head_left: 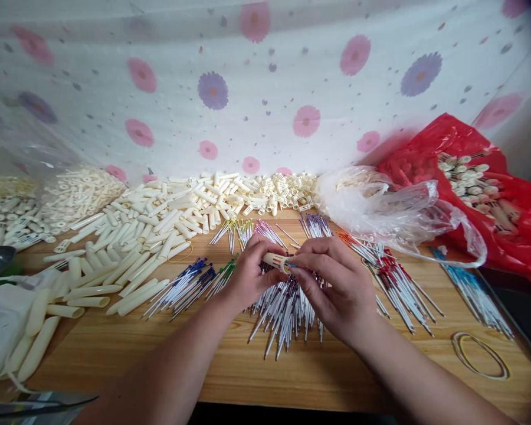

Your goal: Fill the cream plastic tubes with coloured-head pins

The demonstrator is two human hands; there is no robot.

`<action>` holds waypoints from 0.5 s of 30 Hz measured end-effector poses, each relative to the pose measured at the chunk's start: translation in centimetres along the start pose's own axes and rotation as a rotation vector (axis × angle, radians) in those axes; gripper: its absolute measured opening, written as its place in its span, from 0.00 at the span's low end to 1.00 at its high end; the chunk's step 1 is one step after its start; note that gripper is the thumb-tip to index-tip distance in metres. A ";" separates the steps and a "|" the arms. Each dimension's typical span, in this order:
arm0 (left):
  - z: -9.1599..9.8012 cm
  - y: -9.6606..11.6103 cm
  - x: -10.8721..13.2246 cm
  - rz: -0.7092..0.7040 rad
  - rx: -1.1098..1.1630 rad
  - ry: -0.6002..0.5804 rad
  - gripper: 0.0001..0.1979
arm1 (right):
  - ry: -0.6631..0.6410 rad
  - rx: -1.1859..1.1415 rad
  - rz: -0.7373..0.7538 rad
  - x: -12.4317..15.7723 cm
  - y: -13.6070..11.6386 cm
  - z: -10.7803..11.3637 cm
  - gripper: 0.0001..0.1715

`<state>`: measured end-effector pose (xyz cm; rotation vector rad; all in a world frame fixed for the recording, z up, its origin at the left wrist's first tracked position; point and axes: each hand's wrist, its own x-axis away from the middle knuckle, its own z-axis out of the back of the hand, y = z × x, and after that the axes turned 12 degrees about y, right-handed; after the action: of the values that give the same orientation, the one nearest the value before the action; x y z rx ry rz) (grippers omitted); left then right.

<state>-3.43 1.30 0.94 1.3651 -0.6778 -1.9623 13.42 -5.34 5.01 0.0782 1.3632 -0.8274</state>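
My left hand [256,265] is closed around a short cream pen barrel [275,260] with long slots at one end, in which coloured bits show. At that slotted end, the fingertips of my right hand [336,280] are pinched together on a small blue end [291,265], like the coloured ends of the pen refills on the table; the rest of it is hidden. Below both hands lies a fanned pile of white refills with dark purple-brown ends [285,316]. Blue-ended refills [181,283] and green-ended refills [223,274] lie left of it, red-ended refills [398,283] right.
Cream pen tubes [159,224] heap along the back and left of the wooden table [256,383]. A clear plastic bag [380,206] and a red bag [460,141] of parts stand back right. Light-blue-ended refills [473,289] and rubber bands [480,355] lie at right.
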 end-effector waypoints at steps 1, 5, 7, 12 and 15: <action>0.2 0.1 0.0 -0.011 -0.005 -0.021 0.23 | -0.007 0.008 -0.003 0.0 0.2 0.0 0.10; 0.7 0.6 -0.2 -0.050 -0.037 -0.053 0.24 | 0.019 0.039 0.018 -0.1 0.5 0.1 0.11; 0.8 0.8 -0.2 -0.065 -0.052 -0.031 0.24 | 0.047 0.049 0.022 -0.2 0.6 0.1 0.09; 0.6 0.9 0.0 -0.117 -0.097 0.077 0.23 | 0.036 0.046 0.000 -0.4 0.8 0.0 0.06; 0.5 0.9 0.2 -0.163 -0.172 0.166 0.21 | 0.024 0.041 -0.017 -0.4 1.0 0.0 0.05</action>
<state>-3.72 0.64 1.62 1.4940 -0.3223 -1.9540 14.01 -4.45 4.94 0.1086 1.3710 -0.8706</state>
